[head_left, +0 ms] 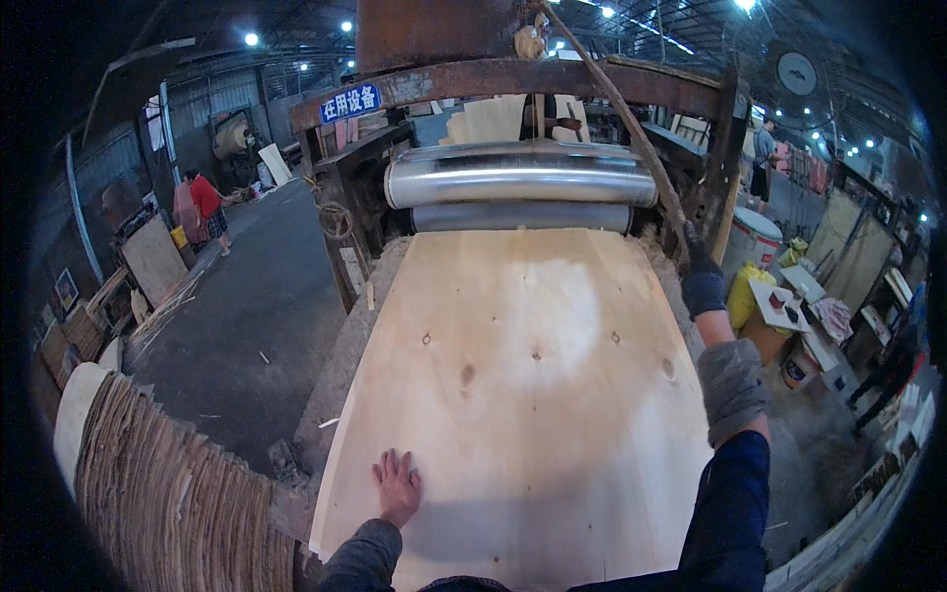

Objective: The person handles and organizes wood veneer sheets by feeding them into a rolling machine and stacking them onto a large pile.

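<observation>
A wide, pale wood veneer sheet [493,424] with several dark knots lies flat in front of me, its far edge at the metal rollers [523,180] of a rusty-framed machine. My left hand [398,488] is bare and rests on the near left part of the sheet, fingers stretched out. At the sheet's right side, my right hand [702,286], in a dark glove, is closed round the lower end of a long wooden pole [631,118]. That pole slants up and left past the rollers to the top of the frame.
A tall stack of veneer sheets [178,493] stands at the near left. A handwheel [336,222] sits on the machine's left side. Buckets, a yellow bag [750,294] and boards crowd the right. A person in red [206,200] stands far left; another person's arm [564,124] shows behind the rollers.
</observation>
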A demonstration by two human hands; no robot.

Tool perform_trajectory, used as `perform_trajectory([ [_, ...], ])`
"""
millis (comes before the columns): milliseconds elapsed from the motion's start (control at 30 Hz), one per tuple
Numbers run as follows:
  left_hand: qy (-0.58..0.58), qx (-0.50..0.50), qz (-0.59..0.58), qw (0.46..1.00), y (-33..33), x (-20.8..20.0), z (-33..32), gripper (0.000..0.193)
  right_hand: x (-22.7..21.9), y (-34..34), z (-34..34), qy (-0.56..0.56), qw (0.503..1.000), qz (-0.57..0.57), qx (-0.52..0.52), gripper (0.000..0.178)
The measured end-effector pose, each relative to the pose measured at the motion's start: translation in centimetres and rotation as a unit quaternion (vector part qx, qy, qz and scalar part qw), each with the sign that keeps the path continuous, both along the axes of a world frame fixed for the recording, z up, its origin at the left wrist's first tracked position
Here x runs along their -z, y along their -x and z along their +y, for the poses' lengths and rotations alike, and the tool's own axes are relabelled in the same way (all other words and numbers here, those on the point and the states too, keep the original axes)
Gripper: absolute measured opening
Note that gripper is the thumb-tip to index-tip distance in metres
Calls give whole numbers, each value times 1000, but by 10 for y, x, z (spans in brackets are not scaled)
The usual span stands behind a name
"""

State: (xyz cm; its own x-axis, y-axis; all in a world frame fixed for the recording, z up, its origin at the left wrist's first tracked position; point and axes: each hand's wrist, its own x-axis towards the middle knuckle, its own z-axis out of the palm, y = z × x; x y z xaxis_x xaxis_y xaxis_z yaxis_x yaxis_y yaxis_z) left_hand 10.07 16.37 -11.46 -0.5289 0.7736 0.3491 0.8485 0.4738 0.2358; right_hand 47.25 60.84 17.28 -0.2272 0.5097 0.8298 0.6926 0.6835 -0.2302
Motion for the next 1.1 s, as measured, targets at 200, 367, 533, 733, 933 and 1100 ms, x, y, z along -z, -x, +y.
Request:
perform_trajectory([
  [200, 2, 2, -21, 1000, -6, -3, 8, 44, -2, -10, 14, 96, 985, 112, -87, 55],
  [367, 21, -17, -30, 999, -3, -2, 5, 44, -16, 47, -25, 446, 747, 344, -353, 48],
  [533, 28, -19, -32, 999, -4, -4, 4, 43, 7, 115, -27, 481, 498, 431, -579, 43],
  [733, 24, -10, -23, 999, -6, -6, 3, 44, 17, 166, -82, 505, 423, 437, -612, 34],
  [933, 31, -6, -20, 999, -8, -5, 6, 46, 16, 104, -61, 572, 468, 411, -535, 35],
  [1100, 40, -18, -29, 999, -6, -4, 7, 46, -20, 52, -49, 554, 560, 393, -474, 43],
])
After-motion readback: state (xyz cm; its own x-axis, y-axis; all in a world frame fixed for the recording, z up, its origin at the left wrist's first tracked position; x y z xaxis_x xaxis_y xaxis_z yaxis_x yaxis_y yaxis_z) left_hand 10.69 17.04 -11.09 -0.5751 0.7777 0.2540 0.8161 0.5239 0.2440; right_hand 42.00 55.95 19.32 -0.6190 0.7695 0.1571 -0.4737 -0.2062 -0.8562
